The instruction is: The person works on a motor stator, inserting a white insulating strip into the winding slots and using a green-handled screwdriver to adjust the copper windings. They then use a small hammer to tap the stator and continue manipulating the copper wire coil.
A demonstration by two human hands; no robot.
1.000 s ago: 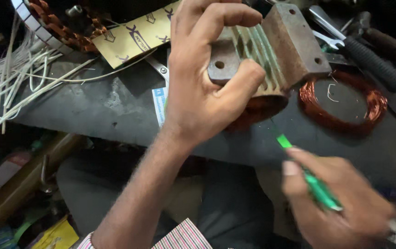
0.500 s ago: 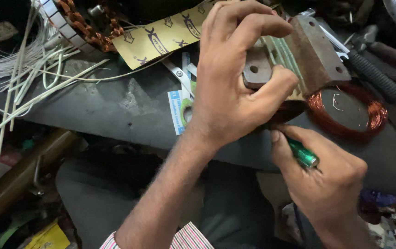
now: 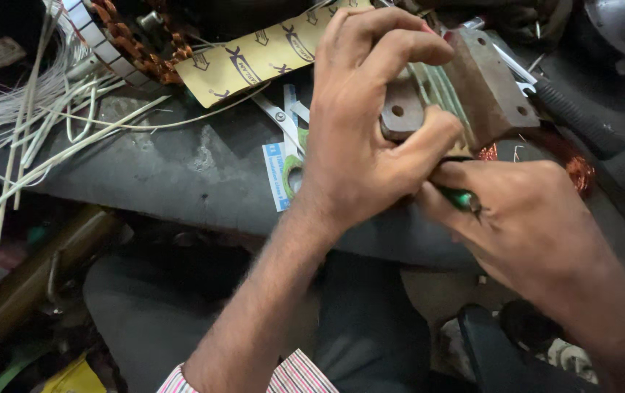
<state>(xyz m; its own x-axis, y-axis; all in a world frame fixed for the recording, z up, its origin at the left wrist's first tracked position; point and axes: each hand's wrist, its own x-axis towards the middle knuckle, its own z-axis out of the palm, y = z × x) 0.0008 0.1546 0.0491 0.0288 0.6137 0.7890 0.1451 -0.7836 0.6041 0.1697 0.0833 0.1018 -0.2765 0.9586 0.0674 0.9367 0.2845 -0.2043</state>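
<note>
My left hand (image 3: 367, 138) grips a brown block-shaped winding former (image 3: 472, 87) with a grooved middle, thumb on its near plate, fingers curled over the top. My right hand (image 3: 523, 218) is closed around a green-handled tool (image 3: 460, 198), whose tip is hidden under the former, right by my left thumb. A copper wire coil (image 3: 578, 171) lies on the bench behind my right hand, mostly hidden.
The dark metal bench (image 3: 181, 175) carries white sleeving strands (image 3: 43, 124) at left, a copper-wound stator (image 3: 130, 40), a yellow patterned sheet (image 3: 254, 58), scissors (image 3: 283, 124) on a small blue-white packet, and a black-handled tool (image 3: 574, 116) at right. My dark-trousered legs are below.
My right hand rose from the lower right with the green tool and closed in under the former, against my left thumb. My left hand kept its grip; the view shifted left.
</note>
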